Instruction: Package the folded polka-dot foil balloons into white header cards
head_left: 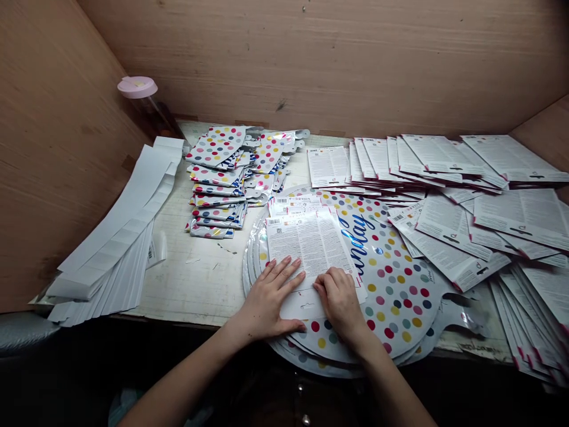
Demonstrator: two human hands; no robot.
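Bare forearms [186,372] — left fingers [291,284] spread flat on printed card [311,240]; right fingers [331,286] curled — grip unclear

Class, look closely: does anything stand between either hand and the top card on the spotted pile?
Nothing visible does: the left hand lies partly on the top card, and the right hand touches its lower right part.

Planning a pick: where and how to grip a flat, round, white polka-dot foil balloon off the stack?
Likely the narrow silvery tail, pinched from the near side: it juts right of the round balloons, while white printed paper cards lie on their left and beyond it.
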